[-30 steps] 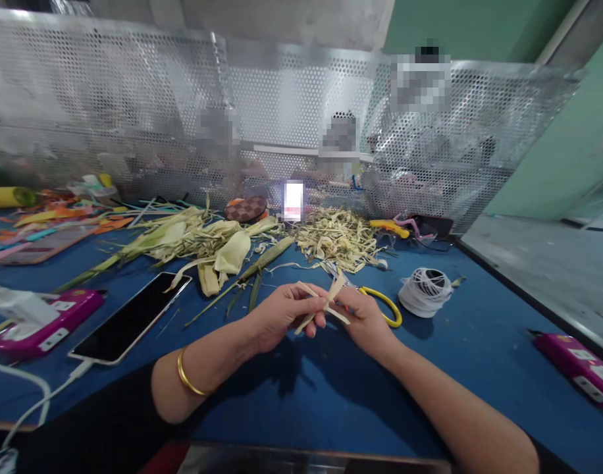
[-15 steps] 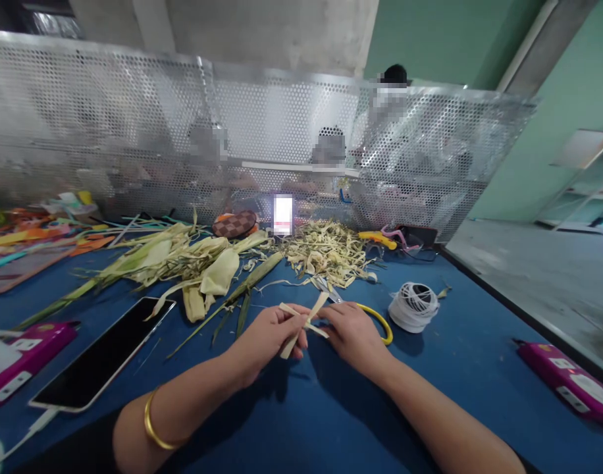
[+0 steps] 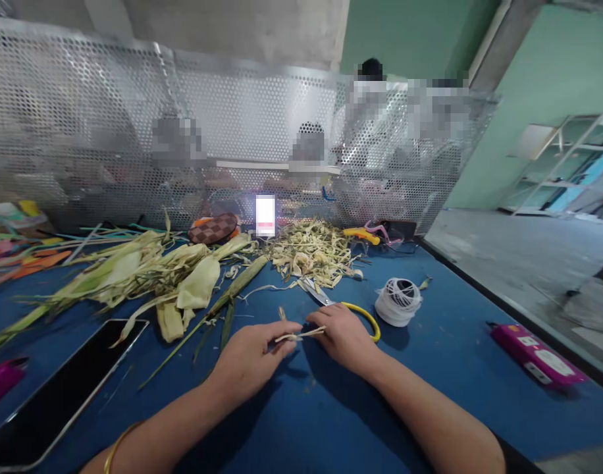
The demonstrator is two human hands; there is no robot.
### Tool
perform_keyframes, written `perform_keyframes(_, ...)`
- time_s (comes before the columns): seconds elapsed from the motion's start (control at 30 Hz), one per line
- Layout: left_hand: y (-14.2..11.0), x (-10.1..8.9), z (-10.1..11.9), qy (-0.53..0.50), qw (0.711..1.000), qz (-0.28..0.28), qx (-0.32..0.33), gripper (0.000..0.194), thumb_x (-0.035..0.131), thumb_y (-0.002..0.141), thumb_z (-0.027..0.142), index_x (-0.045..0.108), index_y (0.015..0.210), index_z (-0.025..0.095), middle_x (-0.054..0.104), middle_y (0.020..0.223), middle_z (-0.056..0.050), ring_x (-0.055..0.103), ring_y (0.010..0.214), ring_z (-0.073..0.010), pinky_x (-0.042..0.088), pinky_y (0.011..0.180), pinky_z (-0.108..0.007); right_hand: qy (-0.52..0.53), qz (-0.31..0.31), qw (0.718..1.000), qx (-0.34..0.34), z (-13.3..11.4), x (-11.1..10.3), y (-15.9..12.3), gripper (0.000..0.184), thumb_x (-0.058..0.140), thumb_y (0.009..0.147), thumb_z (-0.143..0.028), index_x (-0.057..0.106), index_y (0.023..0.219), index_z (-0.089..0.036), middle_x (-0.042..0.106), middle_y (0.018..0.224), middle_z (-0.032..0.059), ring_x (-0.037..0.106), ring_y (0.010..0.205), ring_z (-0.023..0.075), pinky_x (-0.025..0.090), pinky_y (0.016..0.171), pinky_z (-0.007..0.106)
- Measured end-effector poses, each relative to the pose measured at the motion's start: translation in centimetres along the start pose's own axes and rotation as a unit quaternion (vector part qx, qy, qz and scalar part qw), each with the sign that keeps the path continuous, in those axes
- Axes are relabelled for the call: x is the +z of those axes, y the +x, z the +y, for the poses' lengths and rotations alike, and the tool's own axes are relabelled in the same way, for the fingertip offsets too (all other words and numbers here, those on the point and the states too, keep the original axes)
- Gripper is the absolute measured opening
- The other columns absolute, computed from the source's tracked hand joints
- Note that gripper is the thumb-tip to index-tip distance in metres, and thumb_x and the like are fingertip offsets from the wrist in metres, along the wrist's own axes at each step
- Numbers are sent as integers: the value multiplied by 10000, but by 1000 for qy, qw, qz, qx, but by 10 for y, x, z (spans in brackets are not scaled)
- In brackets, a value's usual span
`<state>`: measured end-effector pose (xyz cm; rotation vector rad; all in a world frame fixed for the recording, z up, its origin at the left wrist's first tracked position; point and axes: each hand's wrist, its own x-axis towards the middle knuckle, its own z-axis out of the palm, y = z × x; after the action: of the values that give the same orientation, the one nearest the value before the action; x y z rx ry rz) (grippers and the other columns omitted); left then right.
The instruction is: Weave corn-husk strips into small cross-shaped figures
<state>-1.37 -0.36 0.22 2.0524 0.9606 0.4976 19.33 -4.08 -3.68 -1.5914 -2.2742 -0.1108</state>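
Observation:
Pale corn husk strips (image 3: 309, 334), crossed over each other, stretch between my two hands above the blue table. My left hand (image 3: 249, 359) pinches them where they meet, and one short end sticks up past its fingers. With its fingertips, my right hand (image 3: 345, 334) grips the other end of a strip. Behind that hand lie scissors (image 3: 321, 297) with a yellow handle, partly hidden by it. A ball of white string (image 3: 399, 303) rests to the right.
Beyond the hands lie long husks (image 3: 197, 283) and a heap of shredded husk (image 3: 316, 253). A phone (image 3: 64, 388) is at the left, a magenta device (image 3: 536, 355) at the right. A perforated metal screen (image 3: 257, 99) borders the far table edge, people behind it.
The crossed strips have tilted and now appear edge-on, lower between the hands. My left hand has turned and shifted slightly left and down. The camera view has swung right.

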Motion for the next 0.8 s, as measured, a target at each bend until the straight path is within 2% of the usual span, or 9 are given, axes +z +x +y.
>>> perform_keyframes(0.1,-2,-2,1,18,1000,7,6,347,624,700,324,731,1028,289,733,970,-25,621,948,-252,426,839,-280,-20,-2,1000,-6,-1,2,-1,169,552,836,-104,648,951,-183,671,824,34,597,794,168,375,719,296)
perform_keyframes(0.2,-4,-3,1,2,1000,-7,-1,339,632,690,340,731,1008,273,732,895,-16,625,880,-231,432,805,-268,-22,10,1000,-10,-7,1,-1,203,530,830,-70,656,934,-190,678,801,25,611,773,169,392,701,298)
perform_keyframes(0.3,-6,-4,0,10,999,-32,-11,358,653,671,334,721,1013,252,723,872,-9,620,823,-213,433,772,-261,-20,84,996,-38,-7,-14,-3,178,531,857,-115,657,955,-194,703,834,38,622,779,178,426,729,309)
perform_keyframes(0.4,-8,-5,2,21,999,-37,-6,473,716,616,370,700,1076,263,718,944,-20,614,873,-231,433,776,-263,-59,227,972,-15,24,-46,-14,205,499,891,-177,657,1019,-205,716,922,71,621,847,215,438,819,366)
perform_keyframes(0.47,-9,-6,3,30,999,-44,-1,555,747,590,433,687,1119,277,709,1015,-36,609,927,-252,433,786,-270,-84,288,948,107,65,-68,-27,234,480,898,-235,661,1044,-211,701,1020,88,620,912,242,449,800,369)
perform_keyframes(0.53,-10,-7,5,44,997,-57,-8,583,751,588,492,689,1128,281,702,1051,-52,610,948,-266,435,794,-283,-115,259,922,266,114,-82,-43,273,469,871,-242,680,1042,-213,679,1073,106,616,904,270,446,734,370)
perform_keyframes(0.6,-9,-7,7,44,996,-70,-17,521,728,620,519,717,1079,273,707,1043,-59,621,946,-264,439,812,-292,-82,131,924,349,158,-84,-58,270,506,781,-199,713,953,-175,682,1017,137,617,875,281,439,705,360)
perform_keyframes(0.7,-7,-8,9,36,995,-86,-18,336,687,684,489,769,923,267,700,1089,-62,617,1022,-259,430,885,-298,-35,75,932,352,195,-70,-70,178,580,655,-163,721,761,-194,692,797,83,621,724,215,441,645,291)
perform_keyframes(0.8,-5,-9,8,63,993,-97,-16,230,668,705,453,784,795,275,626,1254,-62,549,1172,-284,405,961,-326,-18,87,927,365,202,-56,-73,83,584,609,-160,659,613,-196,653,686,62,584,629,191,409,579,275)
